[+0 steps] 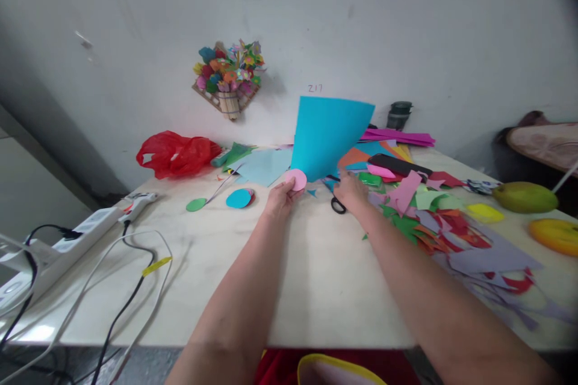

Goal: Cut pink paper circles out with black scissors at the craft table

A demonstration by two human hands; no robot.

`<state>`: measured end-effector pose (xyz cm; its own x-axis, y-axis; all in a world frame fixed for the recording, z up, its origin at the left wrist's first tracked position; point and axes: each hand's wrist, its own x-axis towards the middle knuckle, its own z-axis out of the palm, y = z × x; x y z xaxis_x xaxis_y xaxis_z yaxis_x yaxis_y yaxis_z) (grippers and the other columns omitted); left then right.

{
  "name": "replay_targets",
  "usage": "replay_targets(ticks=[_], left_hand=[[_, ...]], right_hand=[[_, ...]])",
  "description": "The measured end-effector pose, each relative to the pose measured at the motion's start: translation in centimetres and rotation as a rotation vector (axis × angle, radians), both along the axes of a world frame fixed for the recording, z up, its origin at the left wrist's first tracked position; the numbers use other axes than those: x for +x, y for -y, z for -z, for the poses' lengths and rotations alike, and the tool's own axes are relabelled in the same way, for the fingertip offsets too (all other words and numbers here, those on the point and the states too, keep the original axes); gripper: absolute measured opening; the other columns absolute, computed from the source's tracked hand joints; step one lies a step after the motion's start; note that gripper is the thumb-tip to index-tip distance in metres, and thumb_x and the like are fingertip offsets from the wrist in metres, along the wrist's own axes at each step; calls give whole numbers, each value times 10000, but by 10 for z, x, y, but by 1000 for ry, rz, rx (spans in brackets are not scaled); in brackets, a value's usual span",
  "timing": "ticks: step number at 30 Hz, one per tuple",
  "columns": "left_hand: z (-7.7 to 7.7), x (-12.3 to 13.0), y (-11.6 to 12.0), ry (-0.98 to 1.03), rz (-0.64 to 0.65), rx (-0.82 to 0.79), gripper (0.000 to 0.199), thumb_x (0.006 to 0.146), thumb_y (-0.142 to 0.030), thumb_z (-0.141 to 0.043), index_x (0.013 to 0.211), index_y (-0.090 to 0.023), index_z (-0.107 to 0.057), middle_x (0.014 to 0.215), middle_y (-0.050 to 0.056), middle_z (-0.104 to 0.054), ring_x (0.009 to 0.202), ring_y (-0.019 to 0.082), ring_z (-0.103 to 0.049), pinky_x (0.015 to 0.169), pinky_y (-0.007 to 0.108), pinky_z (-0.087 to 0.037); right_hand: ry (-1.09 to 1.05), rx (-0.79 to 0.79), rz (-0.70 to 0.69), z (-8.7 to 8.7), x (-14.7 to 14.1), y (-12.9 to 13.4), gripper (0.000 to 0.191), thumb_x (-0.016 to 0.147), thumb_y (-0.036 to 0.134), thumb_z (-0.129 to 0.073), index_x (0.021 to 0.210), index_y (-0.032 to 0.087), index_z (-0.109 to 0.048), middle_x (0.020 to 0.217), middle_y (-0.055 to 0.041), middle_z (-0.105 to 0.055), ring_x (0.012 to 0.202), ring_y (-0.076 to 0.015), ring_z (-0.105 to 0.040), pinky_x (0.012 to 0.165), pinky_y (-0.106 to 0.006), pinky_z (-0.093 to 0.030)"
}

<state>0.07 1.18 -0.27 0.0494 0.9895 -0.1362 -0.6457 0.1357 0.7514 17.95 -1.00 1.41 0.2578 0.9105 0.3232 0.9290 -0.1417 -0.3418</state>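
Note:
My left hand [284,197] pinches a pink paper circle [296,180] together with the lower corner of a large blue paper sheet [332,132]. The sheet stands up from the hand and curls to the right. My right hand [351,191] is closed on a pair of black-handled scissors [338,206] close to the table. The handle loops stick out to the left of its fingers, and the blades are mostly hidden. Left of my hands lie a small stack of cut circles with a blue circle [238,198] on top and a green circle [195,204].
Paper scraps [478,246] cover the right side, beside a black phone [400,165] and a mango [525,197]. A red plastic bag [178,153] sits at the back left. A power strip [85,234] and cables [129,298] run along the left edge.

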Motion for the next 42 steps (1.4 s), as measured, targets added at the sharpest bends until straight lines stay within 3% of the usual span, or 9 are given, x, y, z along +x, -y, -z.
replay_targets(ticks=[5,8,12,17,21,25,32,37,42], left_hand=[[-3,6,0,-3,-64,-62,136,790,-90,-620,925,-71,-613,794,110,-687,703,194,-679,626,282,-574],[-3,6,1,10,-67,-54,142,808,-108,-603,945,-73,-591,831,123,-686,718,207,-688,607,278,-565],[-2,5,3,19,-46,-21,123,815,-122,-591,932,-99,-560,855,117,-685,728,207,-693,641,294,-560],[-2,3,10,-87,94,107,135,754,-163,-663,847,-110,-579,739,86,-668,650,178,-660,628,283,-519],[4,0,13,-250,190,234,260,609,-245,-787,658,-121,-564,628,41,-609,579,127,-576,596,258,-453],[8,0,13,-481,257,389,311,579,-325,-795,578,-137,-546,606,9,-550,589,116,-509,614,274,-403],[-2,11,13,-778,-20,694,275,541,-211,-802,480,-192,-535,896,54,-588,1045,251,-507,931,369,-385],[-3,17,13,-544,-172,525,327,495,-74,-812,479,-198,-510,1016,59,-617,1210,258,-450,923,338,-421],[6,14,11,-499,-19,180,299,605,-244,-792,485,-160,-531,567,60,-577,701,222,-613,648,313,-479]], right_hand=[[-179,49,-72,-3,-8,-3,269,891,318,-474,922,146,-679,894,-153,-696,823,-249,-634,646,-309,-411],[-611,-113,-264,-2,-23,-1,393,911,386,-450,645,148,-613,647,-102,-672,518,-150,-581,490,-250,-376],[-1208,-293,-290,2,-46,4,385,912,438,-456,731,127,-593,633,-95,-664,420,-123,-550,353,-215,-284],[-1676,-138,-238,6,-52,0,296,898,383,-506,773,133,-604,635,-65,-643,503,-131,-584,384,-215,-389],[-1766,155,-142,11,-45,-9,186,765,334,-677,810,162,-624,707,-43,-674,575,-152,-601,437,-245,-451],[-1758,361,-133,16,-39,-15,285,626,299,-776,843,181,-633,842,-39,-701,734,-190,-639,628,-324,-533],[-1646,445,-310,17,-35,-17,343,578,267,-771,873,201,-610,898,-46,-704,850,-213,-647,735,-359,-529],[-1679,325,-259,10,-28,-14,196,672,206,-704,760,214,-529,686,12,-647,633,-150,-627,553,-263,-504],[-1638,208,-211,6,-25,-10,146,760,211,-656,713,194,-519,633,-11,-640,563,-130,-618,462,-208,-455]])
